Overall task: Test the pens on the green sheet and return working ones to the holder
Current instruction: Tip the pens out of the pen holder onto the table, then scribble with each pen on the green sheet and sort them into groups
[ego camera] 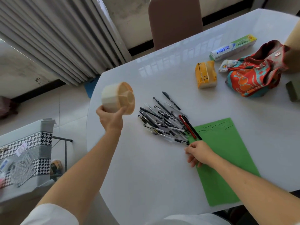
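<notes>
My left hand (pixel 110 118) grips a round cream pen holder (pixel 117 100) and holds it tipped on its side above the table's left edge, its divided opening facing right. Nothing shows inside it. A pile of several pens (pixel 167 121), mostly black with one red, lies spread on the white table (pixel 146 168) to its right. The green sheet (pixel 227 158) lies right of the pile, with a few pen marks near its top. My right hand (pixel 198 153) rests at the sheet's left edge, fingers relaxed, just below the nearest pens, holding nothing.
At the back right lie a yellow tissue pack (pixel 205 74), a toothpaste box (pixel 233 47) and a colourful cloth bag (pixel 254 75). A brown chair (pixel 175 21) stands behind the table. A low houndstooth-covered stand (pixel 27 153) sits on the floor to the left.
</notes>
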The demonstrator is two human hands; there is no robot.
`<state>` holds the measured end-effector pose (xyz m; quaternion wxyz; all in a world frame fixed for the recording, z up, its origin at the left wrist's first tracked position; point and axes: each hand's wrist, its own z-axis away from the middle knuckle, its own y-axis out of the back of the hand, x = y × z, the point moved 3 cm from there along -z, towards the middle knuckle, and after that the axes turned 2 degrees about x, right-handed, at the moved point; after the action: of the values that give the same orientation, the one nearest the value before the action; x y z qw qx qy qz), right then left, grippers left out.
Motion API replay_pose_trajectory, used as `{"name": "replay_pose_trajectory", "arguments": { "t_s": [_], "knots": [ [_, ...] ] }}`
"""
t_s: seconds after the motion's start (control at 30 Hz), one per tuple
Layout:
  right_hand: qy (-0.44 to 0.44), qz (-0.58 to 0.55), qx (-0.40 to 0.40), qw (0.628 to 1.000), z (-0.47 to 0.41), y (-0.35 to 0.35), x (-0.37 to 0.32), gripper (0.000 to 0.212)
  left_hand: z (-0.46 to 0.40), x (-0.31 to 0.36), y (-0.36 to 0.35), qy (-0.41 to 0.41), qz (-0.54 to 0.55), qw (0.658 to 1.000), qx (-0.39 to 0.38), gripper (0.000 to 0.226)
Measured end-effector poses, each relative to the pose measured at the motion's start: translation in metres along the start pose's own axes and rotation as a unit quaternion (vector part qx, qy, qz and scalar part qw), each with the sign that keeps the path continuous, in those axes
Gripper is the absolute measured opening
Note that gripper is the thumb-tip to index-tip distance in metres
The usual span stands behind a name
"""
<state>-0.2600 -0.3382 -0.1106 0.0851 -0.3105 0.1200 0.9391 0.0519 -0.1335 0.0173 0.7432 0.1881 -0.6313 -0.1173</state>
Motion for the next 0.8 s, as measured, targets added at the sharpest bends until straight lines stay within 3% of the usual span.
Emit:
{"name": "replay_pose_trajectory", "arguments": {
  "t_s": [0.13,0.2,0.27,0.47,0.63,0.8],
  "knots": [
    [0.002,0.009,0.011,1.000,0.000,-0.001,0.000,0.021,-0.013,-0.026,0.015,0.216,0.193,0.957,0.015,0.068],
    [0.001,0.013,0.014,1.000,-0.001,-0.002,0.000,0.021,-0.015,-0.040,0.021,0.276,0.240,0.931,-0.004,0.051],
    [0.004,0.017,0.017,1.000,-0.001,-0.001,-0.001,0.021,-0.015,-0.054,0.025,0.310,0.275,0.910,-0.023,0.051],
    [0.005,0.020,0.028,0.999,-0.001,-0.002,0.002,0.021,-0.009,-0.087,0.030,0.362,0.313,0.876,-0.054,0.058],
    [-0.004,0.021,0.067,0.998,0.003,-0.008,-0.002,0.021,-0.010,-0.097,0.033,0.333,0.261,0.903,-0.077,0.050],
    [0.078,0.194,0.144,0.967,0.011,-0.015,-0.025,0.019,-0.008,-0.110,0.045,0.326,0.189,0.922,-0.091,0.045]
  ]
}}
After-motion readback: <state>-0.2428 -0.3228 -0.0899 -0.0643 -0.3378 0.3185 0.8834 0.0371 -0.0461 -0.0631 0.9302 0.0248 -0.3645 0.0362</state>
